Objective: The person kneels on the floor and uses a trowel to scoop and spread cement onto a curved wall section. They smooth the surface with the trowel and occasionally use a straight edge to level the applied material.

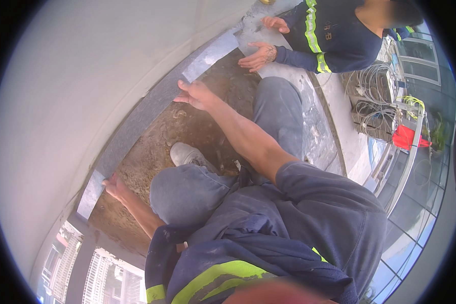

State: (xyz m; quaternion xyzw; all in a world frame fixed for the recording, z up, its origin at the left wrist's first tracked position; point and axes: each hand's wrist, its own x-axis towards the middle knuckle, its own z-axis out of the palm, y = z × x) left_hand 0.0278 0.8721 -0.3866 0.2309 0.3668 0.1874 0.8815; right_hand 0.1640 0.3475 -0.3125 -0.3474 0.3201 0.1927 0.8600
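A long, thin grey strip (pixel 132 121) runs diagonally along the pale wall (pixel 55 91), with lighter sections near both ends. At its lower end my left hand (pixel 114 186) grips the edge between thumb and fingers. Farther up, my right hand (pixel 192 95) holds the same strip, beside the lighter patch (pixel 207 55). Both arms reach across my bent knees, over brown, dirty ground (pixel 137 157) where one pale shoe (pixel 187 156) shows.
A co-worker in a reflective-striped top (pixel 334 35) is at upper right, both hands open near the strip's far end. Coiled cables (pixel 370 88) on stacked blocks, a red object (pixel 405 136), a metal rail (pixel 413 152) and a glass facade (pixel 423 197) are at right.
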